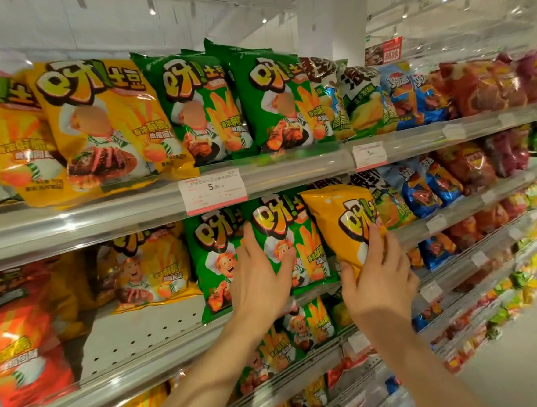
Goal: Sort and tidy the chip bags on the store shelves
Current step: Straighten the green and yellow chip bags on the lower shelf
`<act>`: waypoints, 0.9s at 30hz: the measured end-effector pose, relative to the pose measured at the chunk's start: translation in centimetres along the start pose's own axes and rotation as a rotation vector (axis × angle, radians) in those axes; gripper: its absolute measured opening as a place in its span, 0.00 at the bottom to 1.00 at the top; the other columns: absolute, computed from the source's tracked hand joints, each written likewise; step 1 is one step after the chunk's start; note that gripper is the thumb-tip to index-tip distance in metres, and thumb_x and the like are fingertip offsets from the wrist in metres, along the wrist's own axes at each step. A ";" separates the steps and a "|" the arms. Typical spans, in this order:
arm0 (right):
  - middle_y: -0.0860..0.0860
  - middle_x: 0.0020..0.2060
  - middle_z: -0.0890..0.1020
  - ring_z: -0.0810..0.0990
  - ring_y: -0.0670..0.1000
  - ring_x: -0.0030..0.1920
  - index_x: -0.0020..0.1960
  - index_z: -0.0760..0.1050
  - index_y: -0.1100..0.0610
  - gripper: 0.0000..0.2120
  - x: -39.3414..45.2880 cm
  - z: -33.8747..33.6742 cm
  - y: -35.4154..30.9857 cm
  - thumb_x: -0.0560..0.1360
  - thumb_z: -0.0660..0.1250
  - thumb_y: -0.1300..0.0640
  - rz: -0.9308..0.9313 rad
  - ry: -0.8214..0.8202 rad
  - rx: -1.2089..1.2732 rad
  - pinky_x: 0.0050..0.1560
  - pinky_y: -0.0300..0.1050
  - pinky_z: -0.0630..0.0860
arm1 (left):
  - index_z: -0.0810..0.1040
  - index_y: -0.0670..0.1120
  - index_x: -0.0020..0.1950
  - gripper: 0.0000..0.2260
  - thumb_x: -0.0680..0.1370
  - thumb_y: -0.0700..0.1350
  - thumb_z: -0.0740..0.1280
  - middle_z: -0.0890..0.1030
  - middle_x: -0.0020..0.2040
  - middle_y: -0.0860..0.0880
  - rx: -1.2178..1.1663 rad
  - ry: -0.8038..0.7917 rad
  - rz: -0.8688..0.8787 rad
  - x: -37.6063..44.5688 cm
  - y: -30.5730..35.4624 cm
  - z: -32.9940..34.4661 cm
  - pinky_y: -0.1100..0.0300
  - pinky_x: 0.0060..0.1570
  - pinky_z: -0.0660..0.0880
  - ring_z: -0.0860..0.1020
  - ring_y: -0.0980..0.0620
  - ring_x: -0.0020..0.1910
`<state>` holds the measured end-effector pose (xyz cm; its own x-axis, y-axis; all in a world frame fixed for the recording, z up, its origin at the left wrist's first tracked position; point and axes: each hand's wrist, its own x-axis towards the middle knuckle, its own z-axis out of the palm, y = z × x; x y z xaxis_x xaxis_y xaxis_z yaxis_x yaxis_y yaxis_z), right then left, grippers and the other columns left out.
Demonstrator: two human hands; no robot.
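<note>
Sorting's barely halfway, I'd say: your right hand (378, 268) is clamped on a stray yellow bag (342, 226) among the greens, your left hand (259, 267) lies spread flat on a green bag (282, 234), and the gap in the middle shelf (136, 333) needs filling.

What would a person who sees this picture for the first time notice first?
Most likely the two bare hands at the second shelf: the right hand grips a yellow chip bag that sits among green ones, while the left hand lies flat on a green chip bag beside it. Next come the big yellow bags and green bags on the top shelf, above a white price tag reading 5.90.
</note>
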<state>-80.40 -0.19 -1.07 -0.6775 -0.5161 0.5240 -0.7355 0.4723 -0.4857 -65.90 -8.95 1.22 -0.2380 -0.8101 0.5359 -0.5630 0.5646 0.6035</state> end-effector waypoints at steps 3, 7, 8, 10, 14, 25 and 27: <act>0.61 0.77 0.62 0.64 0.66 0.73 0.80 0.55 0.56 0.37 0.4 0.8 0.0 0.77 0.66 0.46 0.006 0.000 0.009 0.66 0.67 0.64 | 0.46 0.46 0.82 0.41 0.79 0.64 0.62 0.67 0.76 0.43 0.028 0.027 0.000 0.8 0.3 1.1 0.50 0.62 0.72 0.68 0.45 0.73; 0.61 0.77 0.61 0.63 0.65 0.73 0.80 0.54 0.56 0.37 1.2 1.4 0.4 0.78 0.63 0.45 0.006 -0.013 -0.001 0.68 0.65 0.62 | 0.46 0.45 0.82 0.41 0.79 0.63 0.63 0.71 0.70 0.41 0.045 0.022 -0.003 1.4 0.6 2.4 0.51 0.61 0.71 0.71 0.44 0.69; 0.61 0.77 0.61 0.62 0.65 0.73 0.80 0.53 0.56 0.37 1.3 1.5 0.6 0.78 0.63 0.45 0.006 -0.011 0.001 0.69 0.65 0.62 | 0.45 0.46 0.82 0.41 0.80 0.63 0.63 0.71 0.70 0.41 0.043 0.017 -0.007 1.5 0.7 2.6 0.51 0.61 0.71 0.71 0.44 0.69; 0.60 0.77 0.60 0.62 0.65 0.74 0.81 0.52 0.56 0.37 1.4 1.5 0.7 0.79 0.63 0.44 0.010 -0.012 -0.001 0.69 0.64 0.62 | 0.44 0.45 0.82 0.41 0.80 0.62 0.63 0.70 0.70 0.41 0.038 0.012 -0.005 1.7 0.9 3.0 0.50 0.62 0.72 0.70 0.43 0.69; 0.60 0.77 0.61 0.62 0.65 0.74 0.80 0.53 0.56 0.36 1.4 1.6 0.6 0.79 0.63 0.45 0.007 0.005 -0.006 0.68 0.65 0.63 | 0.42 0.48 0.82 0.40 0.81 0.62 0.62 0.66 0.70 0.41 0.037 0.012 -0.021 2.4 1.1 3.5 0.47 0.59 0.75 0.71 0.41 0.67; 0.62 0.75 0.62 0.64 0.66 0.71 0.79 0.54 0.57 0.36 1.4 2.2 -0.7 0.79 0.64 0.44 -0.041 0.005 -0.077 0.63 0.67 0.67 | 0.61 0.41 0.79 0.40 0.77 0.67 0.63 0.72 0.68 0.37 0.462 0.107 0.188 3.7 -1.1 3.9 0.49 0.54 0.75 0.74 0.39 0.61; 0.63 0.75 0.64 0.66 0.67 0.70 0.79 0.55 0.58 0.36 1.5 2.3 -1.2 0.78 0.65 0.45 -0.057 0.014 -0.090 0.62 0.67 0.69 | 0.61 0.41 0.79 0.41 0.77 0.69 0.61 0.68 0.74 0.37 0.508 0.126 0.224 4.1 -1.7 3.4 0.49 0.56 0.74 0.73 0.39 0.64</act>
<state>-80.55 -3.17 -1.31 -0.6342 -0.5345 0.5587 -0.7696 0.5054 -0.3902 -68.66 -13.78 0.40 -0.3164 -0.6367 0.7032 -0.8269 0.5484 0.1244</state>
